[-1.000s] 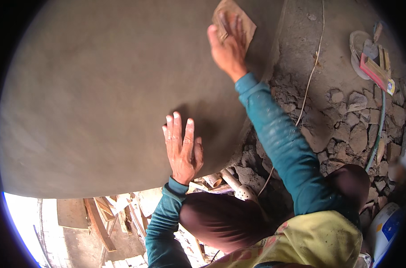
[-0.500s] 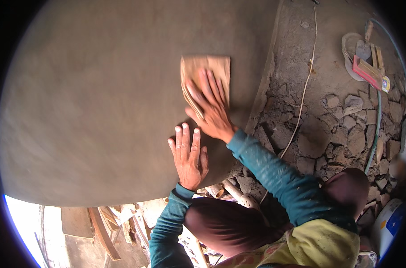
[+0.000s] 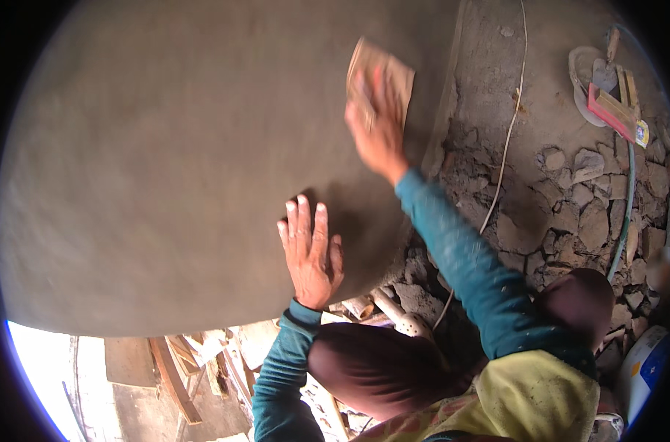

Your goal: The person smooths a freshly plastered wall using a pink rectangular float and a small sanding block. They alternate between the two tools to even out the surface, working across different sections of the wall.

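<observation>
When viewed from above, looking down past two teal sleeves (image 3: pixel 460 236): a broad, smooth, grey-brown surface (image 3: pixel 165 169) filling most of the left and centre. Near its upper right side, beneath the right hand (image 3: pixel 380 136), a tan folded pad (image 3: pixel 379 57), tilted at an angle and flat against the surface. Right grip: clamped on the pad, with fingers laid over it; too blurred to tell their exact hold. Grip of the left hand (image 3: pixel 309 258): holding nothing, with fingers extended and slightly apart, apparently resting on the same surface near its bottom edge.

Just changed: half a second ago, pad and right hand lower, close above the left hand; now farther up and to the right, well apart from it. A second ago, higher still. Judging by this, back-and-forth rubbing under way, with the left hand nearly unmoved, probably for steadiness.

Off to the right: broken stones (image 3: pixel 593 225), a pale cable (image 3: pixel 508 140), and a trowel (image 3: pixel 604 75) beside a red-edged wooden tool (image 3: pixel 606 112). Lower left: wood scraps (image 3: pixel 174 376).

As for writing: a small white and yellow label (image 3: pixel 641 133) at the tool's end, too small to read. On a white bucket (image 3: pixel 633 368), a blue patch without legible lettering. On the yellow garment (image 3: pixel 534 390), faint pinkish print, impossible to make out. No identifiable brand.
</observation>
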The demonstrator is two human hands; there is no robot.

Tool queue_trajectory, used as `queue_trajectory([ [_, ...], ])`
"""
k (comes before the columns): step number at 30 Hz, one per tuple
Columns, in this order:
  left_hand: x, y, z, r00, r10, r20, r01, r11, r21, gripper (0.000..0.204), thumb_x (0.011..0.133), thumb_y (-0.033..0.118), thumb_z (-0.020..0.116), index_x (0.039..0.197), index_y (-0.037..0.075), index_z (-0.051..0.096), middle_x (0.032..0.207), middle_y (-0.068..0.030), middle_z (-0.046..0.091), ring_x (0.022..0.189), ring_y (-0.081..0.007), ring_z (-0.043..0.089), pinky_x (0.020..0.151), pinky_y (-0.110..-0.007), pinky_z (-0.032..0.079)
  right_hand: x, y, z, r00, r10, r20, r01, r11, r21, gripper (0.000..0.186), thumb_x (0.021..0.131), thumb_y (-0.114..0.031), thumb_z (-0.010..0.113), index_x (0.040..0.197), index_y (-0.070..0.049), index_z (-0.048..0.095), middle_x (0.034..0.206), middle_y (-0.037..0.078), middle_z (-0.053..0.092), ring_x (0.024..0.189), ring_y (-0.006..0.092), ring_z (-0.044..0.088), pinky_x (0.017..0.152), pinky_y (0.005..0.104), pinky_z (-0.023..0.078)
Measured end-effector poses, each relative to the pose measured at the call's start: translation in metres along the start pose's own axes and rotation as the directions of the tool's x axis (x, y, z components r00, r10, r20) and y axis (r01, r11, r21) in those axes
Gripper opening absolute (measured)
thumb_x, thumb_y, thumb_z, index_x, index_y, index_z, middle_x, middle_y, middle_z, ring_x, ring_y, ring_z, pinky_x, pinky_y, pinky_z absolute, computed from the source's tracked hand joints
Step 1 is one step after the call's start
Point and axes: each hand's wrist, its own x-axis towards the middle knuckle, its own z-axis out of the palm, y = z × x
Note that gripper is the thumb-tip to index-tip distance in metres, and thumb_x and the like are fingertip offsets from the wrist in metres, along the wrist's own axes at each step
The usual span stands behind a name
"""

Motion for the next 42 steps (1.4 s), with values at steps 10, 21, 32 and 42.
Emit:
queue_trajectory([
  [10,-0.002,-0.001,-0.001,1.000,0.015,0.005,-0.015,1.000,-0.014,0.076,0.092,0.004,0.070,0.163,0.008,0.045,0.173,-0.0265,0.033,0.162,-0.0489,0.025,0.128,-0.068,0.018,-0.012,-0.003,0.006,0.990,-0.123,0.061,0.128,0.989,-0.076,0.072,0.107,-0.052,0.056,0.170,-0.023,0.037,0.180,0.022,0.016,0.165,0.0443,0.013,0.132,0.0602,0.011],
  [21,-0.010,0.000,-0.008,1.000,0.005,-0.001,-0.006,0.999,-0.054,0.073,0.089,0.003,0.072,0.159,0.007,0.052,0.171,-0.0256,0.038,0.160,-0.0485,0.030,0.128,-0.067,0.021,-0.007,-0.064,0.008,0.884,-0.430,0.185,0.450,0.890,-0.077,0.074,0.102,-0.047,0.066,0.167,-0.020,0.043,0.174,0.023,0.029,0.162,0.0490,0.021,0.130,0.0649,0.016],
  [32,-0.013,-0.001,-0.033,0.859,0.179,-0.479,-0.157,0.984,0.085,0.066,0.101,0.018,0.063,0.164,0.008,0.043,0.167,-0.0372,0.034,0.156,-0.0592,0.030,0.125,-0.072,0.024,-0.074,-0.112,0.013,0.843,-0.469,0.262,0.475,0.879,0.046,0.073,0.098,-0.044,0.072,0.164,-0.026,0.046,0.174,0.026,0.030,0.162,0.0480,0.024,0.128,0.0657,0.019],
  [42,-0.030,-0.009,-0.042,0.845,0.097,-0.525,-0.098,0.995,0.026,0.066,0.107,0.040,0.059,0.165,0.014,0.045,0.170,-0.0357,0.030,0.161,-0.0561,0.021,0.127,-0.073,0.010,-0.095,-0.156,0.042,0.815,-0.547,0.192,0.546,0.835,0.062,0.072,0.099,-0.047,0.068,0.164,-0.025,0.048,0.173,0.028,0.030,0.161,0.0488,0.026,0.126,0.0703,0.020],
])
